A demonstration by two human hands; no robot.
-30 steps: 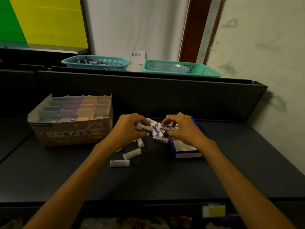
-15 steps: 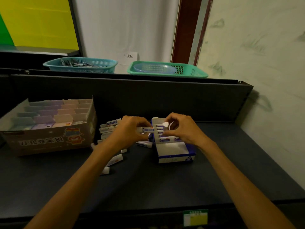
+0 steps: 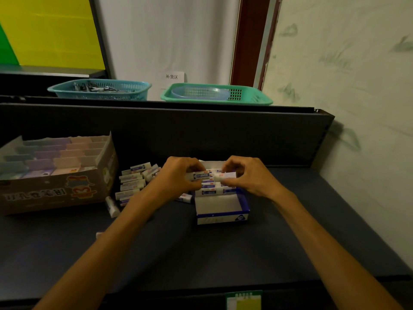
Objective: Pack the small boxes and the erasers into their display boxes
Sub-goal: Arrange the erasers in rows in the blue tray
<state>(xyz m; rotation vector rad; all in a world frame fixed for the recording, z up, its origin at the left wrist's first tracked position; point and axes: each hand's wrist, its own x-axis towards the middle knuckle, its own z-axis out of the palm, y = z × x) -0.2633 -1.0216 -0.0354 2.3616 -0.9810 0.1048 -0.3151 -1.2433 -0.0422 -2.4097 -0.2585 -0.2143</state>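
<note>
A small blue-and-white display box (image 3: 221, 217) stands open on the dark shelf, with rows of wrapped erasers in its far half. My left hand (image 3: 178, 175) pinches one white eraser (image 3: 200, 175) over the box. My right hand (image 3: 243, 175) pinches another eraser (image 3: 224, 176) beside it, end to end. A heap of loose erasers (image 3: 135, 179) lies left of the box. A large cardboard display box (image 3: 55, 191) filled with pastel small boxes stands at the far left.
Behind the shelf's raised back panel (image 3: 178, 130) sit a blue basket (image 3: 100, 89) and a green basket (image 3: 216, 95). A wall (image 3: 357, 108) closes the right side. A green-yellow price label (image 3: 243, 299) is on the shelf's front edge.
The view has shifted, so the boxes appear further left. Both hands have lifted erasers from the heap and brought them over the blue-and-white box. The heap now lies uncovered to the left.
</note>
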